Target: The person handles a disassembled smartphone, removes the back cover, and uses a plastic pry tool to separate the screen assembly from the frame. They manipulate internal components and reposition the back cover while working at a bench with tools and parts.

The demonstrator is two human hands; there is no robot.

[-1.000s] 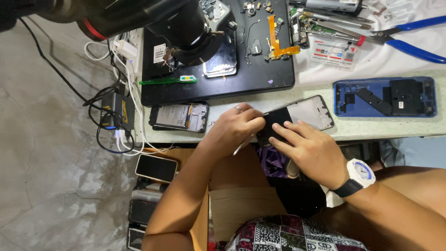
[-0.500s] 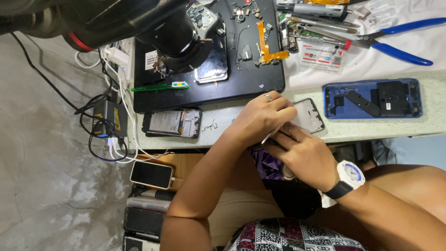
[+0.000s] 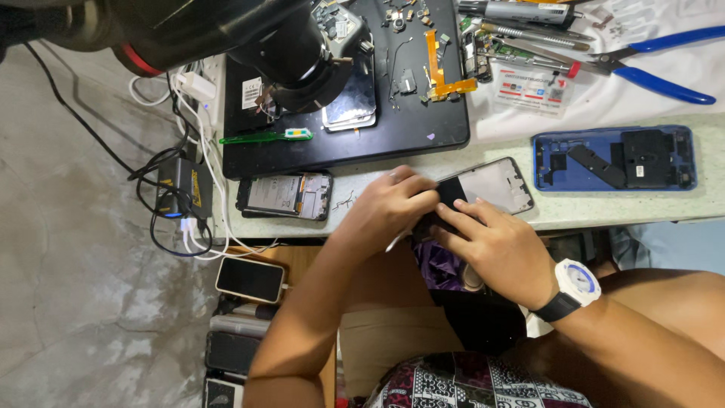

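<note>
An opened phone frame with a pale inner plate (image 3: pixel 491 185) lies at the near edge of the workbench (image 3: pixel 589 208). My left hand (image 3: pixel 389 205) grips its near end from the left, fingers curled over a thin light strip. My right hand (image 3: pixel 491 245), with a white wristwatch on the wrist, presses fingertips on the same dark end from below. Both hands touch each other over the phone's lower corner, which they hide.
A black mat (image 3: pixel 355 140) holds a microscope head (image 3: pixel 302 45), a screen, an orange flex cable (image 3: pixel 438 72) and small parts. Also here: a blue phone back (image 3: pixel 612 159), blue pliers (image 3: pixel 649 72), an opened phone (image 3: pixel 287 196), a green toothbrush (image 3: pixel 264 137), chargers and cables (image 3: pixel 181 196), and phones on the shelf below (image 3: pixel 249 279).
My left hand drew back from over the phone's screen area to its near end and now meets my right hand there. The view also shifted slightly.
</note>
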